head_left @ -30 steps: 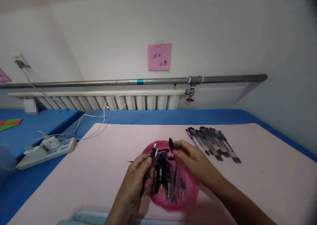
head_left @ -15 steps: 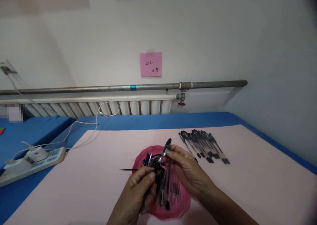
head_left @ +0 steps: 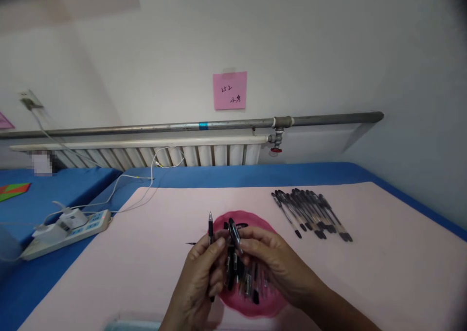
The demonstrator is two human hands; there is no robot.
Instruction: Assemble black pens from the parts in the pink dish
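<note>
My left hand is closed around a black-gripped pen, held nearly upright with its bare tip pointing up. My right hand pinches a glossy black pen cap just right of the pen; cap and pen are apart. Both hands are over a pink scalloped bowl, hiding part of it. Inside the bowl lie clear pen barrels and black caps and parts. A thin dark pointed piece, like a refill tip, shows left of my left hand, its other end hidden.
Several capped black pens lie in a row on the pink table cover, right of the bowl. A power strip with chargers and white cables sits at the left. A pale blue edge shows at the bottom. A radiator stands behind.
The pen in my left hand has come upright, tip up. My right hand has drawn the cap away from it and lowered it slightly. The view has shifted a little left.
</note>
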